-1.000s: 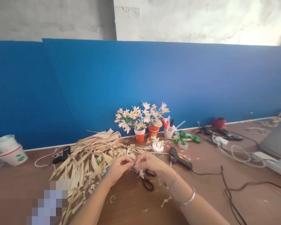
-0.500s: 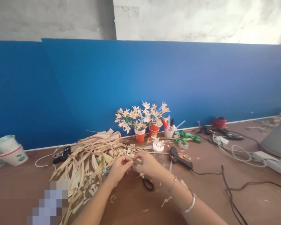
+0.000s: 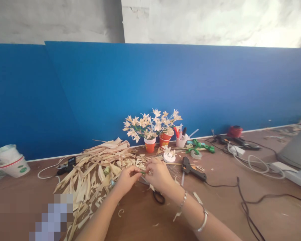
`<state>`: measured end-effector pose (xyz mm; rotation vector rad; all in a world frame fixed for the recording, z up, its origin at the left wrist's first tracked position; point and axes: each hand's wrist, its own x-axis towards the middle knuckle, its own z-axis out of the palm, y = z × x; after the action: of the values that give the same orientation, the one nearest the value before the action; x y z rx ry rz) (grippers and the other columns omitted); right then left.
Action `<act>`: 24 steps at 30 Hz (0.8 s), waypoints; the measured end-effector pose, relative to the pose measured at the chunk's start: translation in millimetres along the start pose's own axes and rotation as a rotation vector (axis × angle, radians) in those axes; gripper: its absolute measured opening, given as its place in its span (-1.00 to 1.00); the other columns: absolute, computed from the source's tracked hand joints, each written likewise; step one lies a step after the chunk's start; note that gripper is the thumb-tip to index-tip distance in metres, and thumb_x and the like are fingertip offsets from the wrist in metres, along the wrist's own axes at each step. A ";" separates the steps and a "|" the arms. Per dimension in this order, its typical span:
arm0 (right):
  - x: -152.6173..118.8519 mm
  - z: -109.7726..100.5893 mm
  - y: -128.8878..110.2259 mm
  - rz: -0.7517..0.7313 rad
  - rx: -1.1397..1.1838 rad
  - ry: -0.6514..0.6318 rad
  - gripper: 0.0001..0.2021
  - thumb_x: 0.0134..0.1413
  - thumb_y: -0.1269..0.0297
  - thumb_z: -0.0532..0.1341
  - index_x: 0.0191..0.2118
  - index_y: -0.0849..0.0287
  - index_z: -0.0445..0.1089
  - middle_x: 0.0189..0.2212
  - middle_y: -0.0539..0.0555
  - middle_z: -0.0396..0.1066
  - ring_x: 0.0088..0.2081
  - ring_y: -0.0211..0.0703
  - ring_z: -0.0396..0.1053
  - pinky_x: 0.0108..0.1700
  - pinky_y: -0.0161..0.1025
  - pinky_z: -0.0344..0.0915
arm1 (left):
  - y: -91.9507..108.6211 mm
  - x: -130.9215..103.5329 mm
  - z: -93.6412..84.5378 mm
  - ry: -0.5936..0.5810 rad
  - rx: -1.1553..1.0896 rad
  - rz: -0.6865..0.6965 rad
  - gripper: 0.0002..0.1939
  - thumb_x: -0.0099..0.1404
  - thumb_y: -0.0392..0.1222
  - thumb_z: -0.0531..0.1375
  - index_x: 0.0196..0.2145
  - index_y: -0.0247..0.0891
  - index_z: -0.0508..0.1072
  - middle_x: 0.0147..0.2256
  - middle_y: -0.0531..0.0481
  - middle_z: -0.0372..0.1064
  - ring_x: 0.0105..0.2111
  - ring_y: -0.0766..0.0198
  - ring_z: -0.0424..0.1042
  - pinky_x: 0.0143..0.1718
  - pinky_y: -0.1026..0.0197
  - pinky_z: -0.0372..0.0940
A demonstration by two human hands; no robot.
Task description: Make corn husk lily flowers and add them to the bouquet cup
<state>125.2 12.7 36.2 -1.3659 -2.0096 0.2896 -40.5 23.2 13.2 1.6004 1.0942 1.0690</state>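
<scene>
Between my fingertips is a small green piece (image 3: 142, 172), too small to name. My left hand (image 3: 127, 179) pinches its left end, with the thumb and forefinger together. My right hand (image 3: 158, 174) has its fingers closed at the other end, the knuckles turned up. Partly hidden beneath the hands lie scissors (image 3: 159, 197), their black handle showing. Beyond the hands, a pale flower (image 3: 169, 153) rests on a white round lid or spool. Dry pale husks (image 3: 90, 177) are heaped left of my left hand.
Orange cups (image 3: 149, 146) hold pale flowers at the back. A black glue gun (image 3: 193, 170) lies right of my hands, its cord trailing right. Green strips (image 3: 200, 146), a cup of tools (image 3: 181, 142) and white cables (image 3: 259, 167) are further back and right. A white bowl (image 3: 15, 166) stands far left.
My right hand has turned and its fingers have closed on the green piece beside my left fingertips. My left hand has barely moved.
</scene>
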 end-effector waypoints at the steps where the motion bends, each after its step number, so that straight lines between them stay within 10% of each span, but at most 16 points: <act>1: 0.8 0.4 2.3 0.020 0.068 -0.023 -0.92 -0.27 0.48 0.24 -0.59 0.17 0.44 -0.35 0.04 0.42 -0.25 -0.13 0.30 -0.21 -0.25 0.13 | 0.1 -0.1 -0.2 0.001 0.009 0.016 -0.88 0.01 -0.17 0.23 -0.48 -0.27 0.44 -0.57 0.07 0.34 -0.58 0.33 0.26 -0.52 0.29 0.15; 13: 7.0 -21.7 7.0 0.505 0.789 -0.539 -0.96 -0.40 0.43 0.23 -0.63 0.25 0.42 -0.73 -0.11 0.29 -0.64 -0.40 0.11 -0.57 -0.40 0.00 | 12.6 -5.6 0.4 -0.137 0.009 0.123 -0.93 0.10 -0.26 0.19 -0.47 -0.29 0.47 -0.44 0.00 0.37 -0.40 0.27 0.33 -0.28 0.22 0.22; 18: 6.6 -22.7 5.9 0.543 0.799 -0.572 -0.96 -0.36 0.39 0.24 -0.62 0.24 0.41 -0.74 -0.11 0.25 -0.65 -0.40 0.09 -0.59 -0.41 -0.02 | 13.9 -7.3 3.4 -0.103 0.066 0.124 -0.93 0.10 -0.26 0.17 -0.44 -0.29 0.44 -0.43 0.00 0.37 -0.37 0.25 0.33 -0.26 0.22 0.21; 24: 5.8 -15.7 7.9 0.256 0.537 -0.354 -0.97 -0.28 0.41 0.24 -0.56 0.24 0.42 -0.58 -0.05 0.35 -0.51 -0.33 0.22 -0.43 -0.38 0.13 | 8.6 -5.9 6.8 -0.065 0.024 0.039 -0.92 0.07 -0.25 0.17 -0.45 -0.30 0.43 -0.47 0.02 0.35 -0.43 0.27 0.29 -0.34 0.24 0.20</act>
<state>139.9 18.3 46.0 -1.2726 -1.8225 1.1665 -33.8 14.4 19.0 1.6702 1.0397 1.0259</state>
